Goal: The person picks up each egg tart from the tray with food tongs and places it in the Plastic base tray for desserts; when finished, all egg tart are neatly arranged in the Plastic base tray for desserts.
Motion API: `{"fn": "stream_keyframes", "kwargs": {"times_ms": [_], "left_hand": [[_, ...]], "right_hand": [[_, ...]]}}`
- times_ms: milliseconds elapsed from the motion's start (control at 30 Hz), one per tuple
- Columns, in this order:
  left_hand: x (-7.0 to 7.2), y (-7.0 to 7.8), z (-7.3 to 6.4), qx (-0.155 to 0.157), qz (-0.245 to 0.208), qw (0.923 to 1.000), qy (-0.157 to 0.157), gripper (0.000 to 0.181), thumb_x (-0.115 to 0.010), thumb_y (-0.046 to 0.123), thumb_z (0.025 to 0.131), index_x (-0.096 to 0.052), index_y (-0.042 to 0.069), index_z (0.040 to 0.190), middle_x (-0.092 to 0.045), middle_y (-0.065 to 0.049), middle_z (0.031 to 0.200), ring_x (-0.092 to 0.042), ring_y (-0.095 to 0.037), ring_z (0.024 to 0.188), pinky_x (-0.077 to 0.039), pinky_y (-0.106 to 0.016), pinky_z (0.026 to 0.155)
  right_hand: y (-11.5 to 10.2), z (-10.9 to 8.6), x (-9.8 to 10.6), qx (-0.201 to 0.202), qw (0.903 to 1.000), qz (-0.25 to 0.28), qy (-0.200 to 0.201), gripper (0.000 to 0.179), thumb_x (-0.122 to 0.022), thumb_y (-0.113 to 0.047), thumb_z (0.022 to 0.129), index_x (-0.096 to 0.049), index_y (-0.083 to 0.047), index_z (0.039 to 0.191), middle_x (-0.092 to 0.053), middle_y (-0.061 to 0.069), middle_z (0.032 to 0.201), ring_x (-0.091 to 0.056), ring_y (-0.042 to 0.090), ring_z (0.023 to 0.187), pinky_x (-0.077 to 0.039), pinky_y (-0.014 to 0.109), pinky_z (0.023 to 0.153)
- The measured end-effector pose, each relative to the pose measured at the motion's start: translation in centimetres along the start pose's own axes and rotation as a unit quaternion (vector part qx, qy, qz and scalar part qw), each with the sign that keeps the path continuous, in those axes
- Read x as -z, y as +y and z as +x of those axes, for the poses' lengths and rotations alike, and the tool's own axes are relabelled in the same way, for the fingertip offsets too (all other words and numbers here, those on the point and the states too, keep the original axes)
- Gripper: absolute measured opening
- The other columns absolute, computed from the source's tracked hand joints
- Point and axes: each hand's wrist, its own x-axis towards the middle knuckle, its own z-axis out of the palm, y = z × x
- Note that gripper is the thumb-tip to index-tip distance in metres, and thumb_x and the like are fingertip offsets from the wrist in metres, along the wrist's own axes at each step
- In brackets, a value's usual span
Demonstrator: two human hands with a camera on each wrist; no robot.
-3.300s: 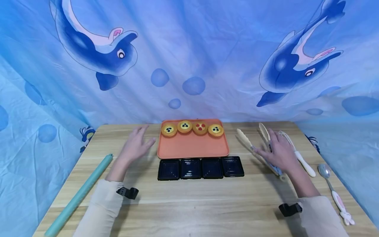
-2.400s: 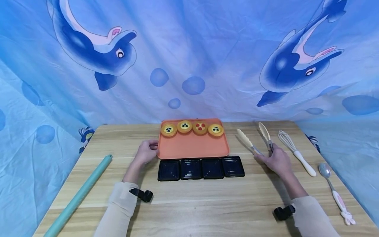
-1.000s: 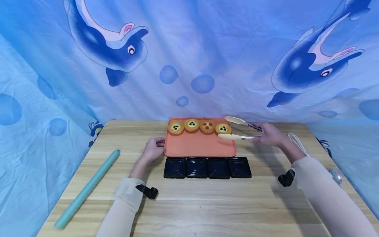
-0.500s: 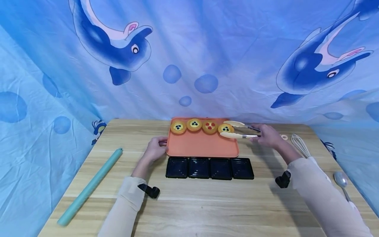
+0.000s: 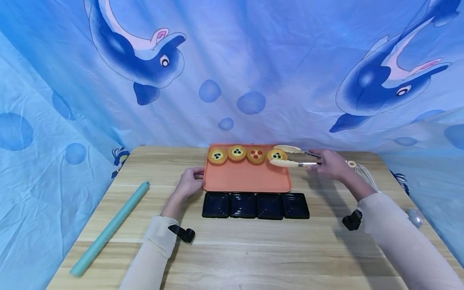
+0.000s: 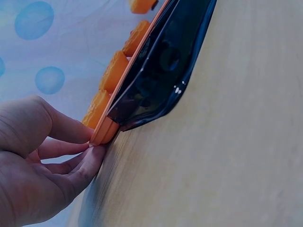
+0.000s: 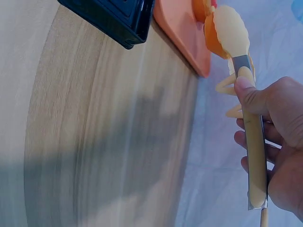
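My left hand (image 5: 189, 183) pinches the left edge of an orange tray (image 5: 246, 179), as the left wrist view also shows at the tray's rim (image 6: 105, 131). Along the tray's back edge sit several egg tarts, two with dark berries at the left (image 5: 217, 156) and one with red pieces (image 5: 255, 156). My right hand (image 5: 330, 164) grips tongs (image 5: 284, 163) with cream scalloped heads and metal arms. The heads lie on either side of the rightmost tart (image 5: 276, 155), which has dark berries. In the right wrist view the thumb presses along the tongs' handle (image 7: 257, 161).
Black square containers (image 5: 270, 206) stand in a row before the tray. A teal rolling pin (image 5: 108, 230) lies at the left. To the right, a whisk (image 5: 366, 176) and a spoon (image 5: 415, 218) are partly hidden by my right arm. A blue dolphin curtain (image 5: 232, 72) hangs behind.
My left hand has come right to the tray and taken its edge. My right hand has lifted the tongs off the table and brought them left around the rightmost tart.
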Motion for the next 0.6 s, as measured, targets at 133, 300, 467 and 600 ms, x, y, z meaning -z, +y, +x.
{"fn": "stream_keyframes", "kwargs": {"times_ms": [133,300,467,600], "left_hand": [[0.0,0.0,-0.1,0.001,0.002,1.0000,0.002,0.052,-0.059,-0.011,0.084,-0.052,-0.010,0.136,-0.060,-0.025,0.122,-0.059,-0.036,0.113,-0.055,-0.039,0.088],[0.0,0.0,-0.1,-0.001,0.007,1.0000,0.005,0.053,-0.058,-0.012,0.083,-0.052,-0.011,0.136,-0.061,-0.025,0.121,-0.059,-0.036,0.112,-0.054,-0.038,0.088],[0.0,-0.2,-0.1,0.000,0.007,1.0000,0.004,0.053,-0.058,-0.012,0.084,-0.051,-0.011,0.136,-0.060,-0.026,0.121,-0.059,-0.037,0.112,-0.055,-0.038,0.086],[0.1,-0.2,-0.1,-0.001,0.005,1.0000,0.003,0.052,-0.058,-0.011,0.084,-0.051,-0.011,0.136,-0.060,-0.025,0.121,-0.059,-0.037,0.112,-0.055,-0.038,0.086]], "right_hand": [[-0.6,-1.2,0.9,0.034,0.9992,0.001,0.019,0.068,-0.078,-0.020,0.086,-0.049,0.008,0.140,-0.061,0.029,0.124,-0.060,0.031,0.064,-0.051,0.046,0.066],[-1.2,-3.7,1.9,0.073,0.9961,-0.014,0.047,0.065,-0.080,-0.017,0.084,-0.053,0.007,0.138,-0.058,0.028,0.130,-0.064,0.038,0.093,-0.051,0.053,0.076],[-1.9,-6.6,2.6,0.069,0.9961,-0.013,0.053,0.065,-0.080,-0.020,0.084,-0.054,0.007,0.137,-0.061,0.029,0.126,-0.042,0.013,0.054,-0.035,0.031,0.051],[-2.1,-9.0,3.1,0.073,0.9949,-0.007,0.069,0.064,-0.082,-0.015,0.082,-0.055,0.006,0.137,-0.059,0.029,0.129,-0.057,0.023,0.069,-0.042,0.034,0.058]]}}
